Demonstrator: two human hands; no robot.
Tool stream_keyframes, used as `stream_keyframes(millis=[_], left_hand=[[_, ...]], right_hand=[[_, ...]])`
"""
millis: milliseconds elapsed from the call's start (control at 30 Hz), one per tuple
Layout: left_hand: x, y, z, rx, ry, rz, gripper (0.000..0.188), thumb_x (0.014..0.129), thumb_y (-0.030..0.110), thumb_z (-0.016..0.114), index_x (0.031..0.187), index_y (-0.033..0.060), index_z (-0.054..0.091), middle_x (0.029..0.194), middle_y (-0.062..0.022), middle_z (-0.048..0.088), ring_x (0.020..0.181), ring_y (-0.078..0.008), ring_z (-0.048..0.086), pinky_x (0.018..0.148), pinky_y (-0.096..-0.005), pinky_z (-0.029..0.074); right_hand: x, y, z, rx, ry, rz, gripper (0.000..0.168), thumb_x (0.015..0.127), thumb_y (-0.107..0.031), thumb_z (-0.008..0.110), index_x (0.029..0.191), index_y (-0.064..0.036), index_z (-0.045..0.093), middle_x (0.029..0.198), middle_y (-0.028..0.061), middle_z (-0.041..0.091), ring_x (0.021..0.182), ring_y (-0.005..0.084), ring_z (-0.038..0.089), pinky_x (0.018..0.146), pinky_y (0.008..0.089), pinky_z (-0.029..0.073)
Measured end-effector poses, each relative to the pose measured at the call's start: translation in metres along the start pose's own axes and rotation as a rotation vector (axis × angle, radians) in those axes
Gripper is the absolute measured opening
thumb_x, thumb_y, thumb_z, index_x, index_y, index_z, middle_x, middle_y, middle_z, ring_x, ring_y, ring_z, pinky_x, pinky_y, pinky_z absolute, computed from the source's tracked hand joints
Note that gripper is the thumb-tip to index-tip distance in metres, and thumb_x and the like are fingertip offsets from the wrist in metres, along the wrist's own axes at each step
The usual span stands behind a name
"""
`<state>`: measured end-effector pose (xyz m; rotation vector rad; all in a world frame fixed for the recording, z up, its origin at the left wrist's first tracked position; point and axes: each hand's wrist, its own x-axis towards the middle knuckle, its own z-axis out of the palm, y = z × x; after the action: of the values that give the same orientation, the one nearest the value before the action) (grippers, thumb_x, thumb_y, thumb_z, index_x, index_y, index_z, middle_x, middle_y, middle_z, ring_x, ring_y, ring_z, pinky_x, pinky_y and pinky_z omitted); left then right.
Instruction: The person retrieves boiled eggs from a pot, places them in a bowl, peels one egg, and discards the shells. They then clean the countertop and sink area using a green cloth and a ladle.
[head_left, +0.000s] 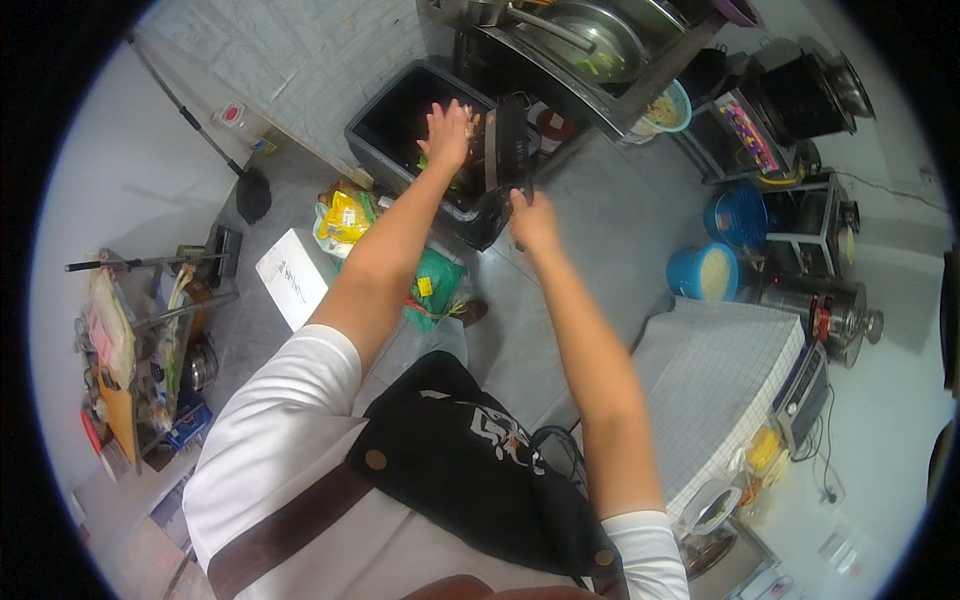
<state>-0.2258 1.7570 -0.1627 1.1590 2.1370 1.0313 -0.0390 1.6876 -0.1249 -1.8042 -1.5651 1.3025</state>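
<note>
Over a dark grey bin with scraps of green leaf inside, my left hand is held with its fingers apart; small bits show beside the fingertips. My right hand grips a black flat object, perhaps a dustpan, at its near end. It has a paler strip and bears writing, and it is tilted at the bin's right side. Black plastic hangs over the bin's near right corner, just left of my right hand. Whether my left hand touches anything in the bin cannot be told.
A steel sink unit stands beyond the bin. Nearer on the floor are a green bag, a yellow packet and a white box. Blue buckets and a covered table are at right, a mop at left.
</note>
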Motion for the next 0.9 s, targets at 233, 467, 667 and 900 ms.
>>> stream_keyframes(millis=[233, 467, 667, 900], left_hand=[[0.017, 0.002, 0.029, 0.181, -0.143, 0.327, 0.046, 0.095, 0.041, 0.031, 0.140, 0.0288, 0.031, 0.152, -0.0114, 0.009, 0.139, -0.0324, 0.006, 0.104, -0.0642, 0.005], [0.098, -0.019, 0.031, 0.070, 0.083, 0.160, 0.044, 0.094, 0.033, 0.040, 0.131, 0.0096, 0.043, 0.139, -0.0168, 0.036, 0.126, -0.0348, 0.035, 0.100, -0.0561, 0.029], [0.141, -0.053, 0.008, -1.196, 0.221, -0.988, 0.031, 0.092, 0.031, 0.046, 0.068, 0.0120, 0.048, 0.055, -0.0020, 0.042, 0.050, -0.0162, 0.043, 0.055, -0.0373, 0.039], [0.145, -0.073, -0.006, -1.605, 0.325, -0.929, 0.026, 0.094, 0.018, 0.035, 0.069, 0.0117, 0.032, 0.049, 0.0011, 0.019, 0.038, -0.0136, 0.016, 0.036, -0.0259, 0.015]], right_hand=[[0.025, -0.044, -0.018, 0.388, -0.259, 0.220, 0.021, 0.090, -0.024, 0.055, 0.085, -0.005, 0.048, 0.055, 0.0038, 0.047, 0.039, 0.0128, 0.041, 0.036, 0.0281, 0.033], [0.013, -0.061, -0.039, 0.532, -0.364, 0.285, 0.023, 0.092, -0.028, 0.052, 0.088, -0.007, 0.045, 0.056, 0.0009, 0.045, 0.039, 0.0095, 0.037, 0.036, 0.0257, 0.031], [-0.029, -0.048, -0.086, 0.625, -0.306, 0.345, 0.024, 0.094, -0.031, 0.049, 0.087, -0.008, 0.045, 0.057, -0.0007, 0.044, 0.042, 0.0077, 0.037, 0.038, 0.0237, 0.032], [-0.077, -0.013, -0.109, 0.670, -0.225, 0.383, 0.025, 0.095, -0.031, 0.048, 0.090, -0.007, 0.043, 0.057, -0.0003, 0.044, 0.042, 0.0080, 0.037, 0.039, 0.0240, 0.033]])
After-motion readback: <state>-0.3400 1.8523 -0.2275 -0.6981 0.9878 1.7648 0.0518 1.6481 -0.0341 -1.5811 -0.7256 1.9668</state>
